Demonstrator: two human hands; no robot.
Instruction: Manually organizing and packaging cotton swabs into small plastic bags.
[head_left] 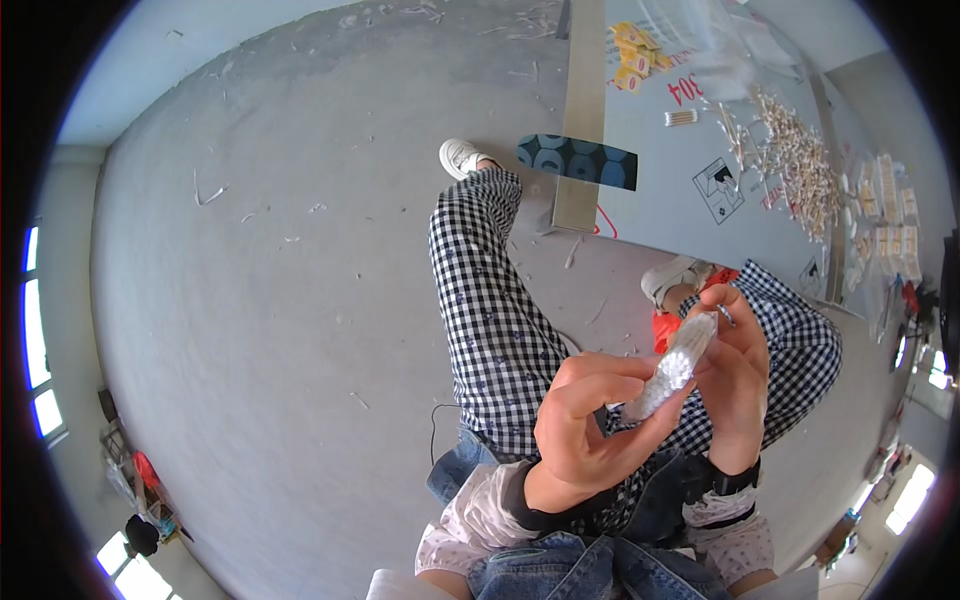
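A clear pack of cotton swabs (674, 372) is held up over my lap, tilted, its white tips turned toward me. My left hand (598, 425) pinches its lower left end between thumb and fingers. On the other side, my right hand (735, 370) has its fingers bent around the far end of the pack, with the forefinger raised near its top. The pack hides some of the right fingertips.
The table (650, 205) at upper right bears a heap of loose cotton swabs (795, 165), a small row of swabs (681, 118), yellow packets (637, 55) and clear plastic bags (715, 35). Filled swab packs (890, 215) lie past its right edge. Scraps (210, 190) litter the grey floor.
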